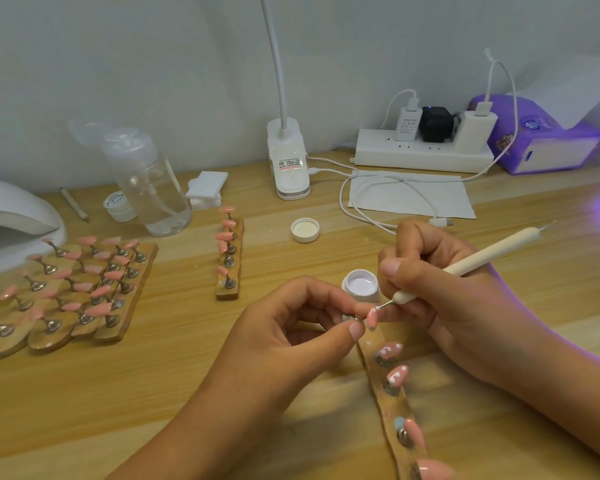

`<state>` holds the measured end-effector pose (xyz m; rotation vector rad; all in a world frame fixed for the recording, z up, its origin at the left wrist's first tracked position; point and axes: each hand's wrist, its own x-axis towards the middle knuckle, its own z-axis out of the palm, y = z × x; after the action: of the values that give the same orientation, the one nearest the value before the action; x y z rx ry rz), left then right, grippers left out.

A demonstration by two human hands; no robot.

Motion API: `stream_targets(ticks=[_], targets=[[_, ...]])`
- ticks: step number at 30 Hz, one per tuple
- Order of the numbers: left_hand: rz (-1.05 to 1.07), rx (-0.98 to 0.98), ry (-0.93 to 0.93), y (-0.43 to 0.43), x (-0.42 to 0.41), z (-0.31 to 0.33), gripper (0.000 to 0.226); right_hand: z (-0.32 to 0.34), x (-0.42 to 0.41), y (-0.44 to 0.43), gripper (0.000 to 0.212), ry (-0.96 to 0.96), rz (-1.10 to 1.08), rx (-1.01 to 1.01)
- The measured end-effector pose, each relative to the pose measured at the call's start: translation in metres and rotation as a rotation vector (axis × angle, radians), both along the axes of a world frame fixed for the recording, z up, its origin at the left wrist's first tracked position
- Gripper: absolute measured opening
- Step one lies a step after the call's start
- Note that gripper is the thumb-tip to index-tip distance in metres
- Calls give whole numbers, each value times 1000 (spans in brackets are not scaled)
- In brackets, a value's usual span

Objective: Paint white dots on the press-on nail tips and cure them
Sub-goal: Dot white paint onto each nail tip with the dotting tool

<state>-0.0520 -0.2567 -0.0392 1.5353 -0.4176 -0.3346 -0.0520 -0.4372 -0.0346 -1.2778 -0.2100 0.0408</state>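
The left hand point(302, 327) pinches a small metal stand between thumb and fingers, carrying a pink nail tip point(371, 319) just above the worktop point(187, 393). The right hand point(440, 289) grips a white dotting tool point(482, 259) like a pen, its fine point touching the top of that tip. An open jar of white gel point(361, 285) stands just behind the hands. Below them, a wooden strip point(399, 407) holds more tips, two of them dotted white point(398, 374).

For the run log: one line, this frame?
phase: dotting | left hand: pinches nail stand | right hand: holds dotting pen at pink nail
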Motion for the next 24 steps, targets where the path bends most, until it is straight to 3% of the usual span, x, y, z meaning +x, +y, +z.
stream_targets(ticks=[24], targets=[[1,7,-10,0,0,0,11,-3,1,-1,21,-22,17,-7]])
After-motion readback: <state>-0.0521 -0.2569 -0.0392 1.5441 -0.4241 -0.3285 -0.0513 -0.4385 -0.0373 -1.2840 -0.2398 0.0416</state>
